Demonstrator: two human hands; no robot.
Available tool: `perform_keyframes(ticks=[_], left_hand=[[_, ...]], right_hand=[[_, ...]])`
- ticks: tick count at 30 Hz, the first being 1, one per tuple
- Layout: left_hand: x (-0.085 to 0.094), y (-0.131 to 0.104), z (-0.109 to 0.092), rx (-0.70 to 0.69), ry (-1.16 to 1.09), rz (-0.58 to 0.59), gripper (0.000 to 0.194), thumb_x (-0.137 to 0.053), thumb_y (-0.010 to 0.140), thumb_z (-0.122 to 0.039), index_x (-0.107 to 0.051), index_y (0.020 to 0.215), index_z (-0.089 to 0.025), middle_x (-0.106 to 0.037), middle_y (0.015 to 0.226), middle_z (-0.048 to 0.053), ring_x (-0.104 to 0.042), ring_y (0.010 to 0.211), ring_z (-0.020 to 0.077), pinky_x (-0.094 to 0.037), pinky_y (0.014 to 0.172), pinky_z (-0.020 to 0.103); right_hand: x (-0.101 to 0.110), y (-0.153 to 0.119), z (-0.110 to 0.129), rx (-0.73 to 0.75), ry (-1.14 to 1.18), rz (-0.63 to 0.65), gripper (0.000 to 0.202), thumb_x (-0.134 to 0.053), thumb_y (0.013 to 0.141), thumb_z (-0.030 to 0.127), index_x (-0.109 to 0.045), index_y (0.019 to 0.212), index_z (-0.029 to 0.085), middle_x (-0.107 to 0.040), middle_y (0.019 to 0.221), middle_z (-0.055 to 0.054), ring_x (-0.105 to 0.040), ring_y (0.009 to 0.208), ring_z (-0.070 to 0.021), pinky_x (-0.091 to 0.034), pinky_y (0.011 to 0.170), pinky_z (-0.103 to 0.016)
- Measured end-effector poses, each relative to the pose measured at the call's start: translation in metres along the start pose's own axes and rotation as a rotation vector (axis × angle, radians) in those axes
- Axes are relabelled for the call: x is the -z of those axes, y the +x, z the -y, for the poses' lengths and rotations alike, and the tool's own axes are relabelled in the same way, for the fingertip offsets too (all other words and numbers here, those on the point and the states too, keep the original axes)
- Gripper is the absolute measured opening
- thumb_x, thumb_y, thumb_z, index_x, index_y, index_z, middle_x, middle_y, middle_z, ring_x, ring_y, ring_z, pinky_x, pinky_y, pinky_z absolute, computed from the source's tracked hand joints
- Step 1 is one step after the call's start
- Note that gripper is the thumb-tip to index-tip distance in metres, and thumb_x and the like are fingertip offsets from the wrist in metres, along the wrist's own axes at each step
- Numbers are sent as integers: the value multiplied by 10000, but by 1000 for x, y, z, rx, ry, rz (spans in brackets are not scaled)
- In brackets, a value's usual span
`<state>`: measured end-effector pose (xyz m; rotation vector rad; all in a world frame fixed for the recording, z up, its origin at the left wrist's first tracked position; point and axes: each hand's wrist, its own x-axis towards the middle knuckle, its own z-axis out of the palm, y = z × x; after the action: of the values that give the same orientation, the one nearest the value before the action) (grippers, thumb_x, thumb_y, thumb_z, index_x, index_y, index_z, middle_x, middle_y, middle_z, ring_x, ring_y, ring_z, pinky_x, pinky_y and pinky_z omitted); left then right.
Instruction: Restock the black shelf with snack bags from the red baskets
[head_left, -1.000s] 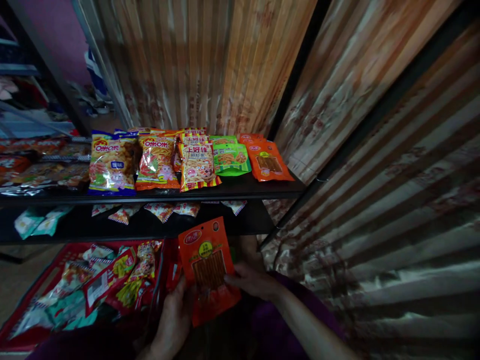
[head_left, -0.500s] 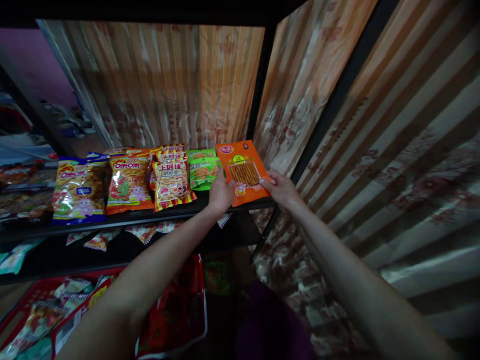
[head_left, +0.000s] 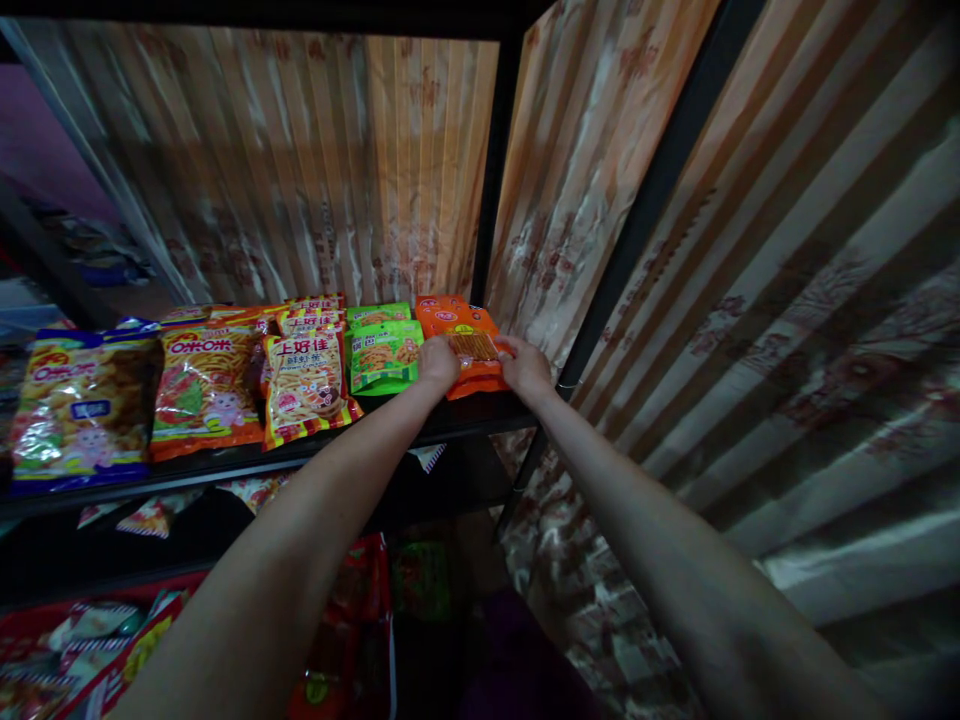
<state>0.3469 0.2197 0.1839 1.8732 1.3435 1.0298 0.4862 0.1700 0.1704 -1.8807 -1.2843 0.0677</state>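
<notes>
Grip of both hands [head_left: 438,364] [head_left: 527,370] closed on orange packet [head_left: 475,345], forearms stretched forward, converging.

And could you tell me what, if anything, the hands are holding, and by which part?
The front orange snack packet: left hand at its left edge, right hand at its right.

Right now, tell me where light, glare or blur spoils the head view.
Head view: dim overall; glare streaks on the shiny patterned curtain, specular glints on the blue-edged clear snack bag, deep shadow over the red plastic basket below, its contents murky; the flat orange snack packet between the hands looks soft, its small print unreadable.
</notes>
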Motion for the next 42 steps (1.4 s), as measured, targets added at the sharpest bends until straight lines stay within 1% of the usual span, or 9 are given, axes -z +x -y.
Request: perform_keyframes(ticks=[4,9,13,17,20,23,33,37,42], left_hand=[[-1,-11,-4,-20,201,43,304,-469,764,-27,-685,978,-27,-654,1005,258,-602,998,339,-414,865,400],[-1,-26,-7,-102,409,116,391,-372,804,-24,-643,1085,-21,-602,1085,257,-599,990,324,-438,835,375],[-7,-36,-10,-152,442,109,395,-349,800,-20,-632,1074,8,-523,1176,286,-539,1074,344,-414,891,398],[-13,-43,-9,-240,424,35,407,-314,829,-41,-597,1119,2,-419,1343,272,-345,1274,374,-299,1024,476],[-15,-46,-5,-249,460,104,449,-271,859,-49,-497,1238,37,-354,1406,286,-269,1343,345,-265,1064,468],[-17,-46,-3,-226,549,187,474,-233,885,-61,-432,1306,25,-369,1403,282,-282,1351,308,-298,1060,441],[-21,-51,-1,-209,655,206,465,-245,903,-101,-395,1330,3,-366,1404,262,-309,1338,299,-347,1038,415],[-20,-52,0,-231,638,175,440,-276,893,-100,-432,1288,14,-399,1372,277,-349,1317,291,-294,1073,429],[-19,-56,7,-329,606,141,453,-359,852,-93,-432,1284,24,-339,1423,284,-282,1359,319,-254,1098,463]], right_hand=[[-5,-5,-8,-8,-102,-4,307,-505,798,183,-702,1032,213,-709,932,-64,-632,893,-238,-475,846,-376],[-9,-13,-16,44,-198,-38,345,-489,797,158,-684,1076,217,-681,1007,-86,-610,938,-243,-464,856,-370],[-10,-15,-19,69,-265,-35,365,-469,799,141,-673,1094,208,-658,1017,-109,-593,954,-247,-455,863,-371],[-9,-14,-19,83,-292,-16,354,-466,802,145,-672,1085,194,-647,1037,-116,-578,985,-250,-437,891,-381],[-10,-13,-20,151,-281,-5,351,-458,792,108,-673,1060,179,-639,1085,-105,-565,1033,-229,-408,947,-366],[-11,-13,-21,189,-275,14,323,-450,812,125,-669,1047,161,-617,1162,-105,-557,1078,-222,-390,982,-357],[-11,-14,-18,204,-271,57,306,-425,833,134,-657,1031,154,-658,1107,-89,-595,1034,-203,-432,930,-301],[-10,-17,-15,190,-266,55,314,-418,840,137,-654,1046,155,-665,1092,-92,-602,1020,-212,-440,917,-315],[-9,-20,-14,225,-213,52,324,-408,857,156,-642,1077,116,-635,1157,-129,-574,1094,-228,-422,973,-350]])
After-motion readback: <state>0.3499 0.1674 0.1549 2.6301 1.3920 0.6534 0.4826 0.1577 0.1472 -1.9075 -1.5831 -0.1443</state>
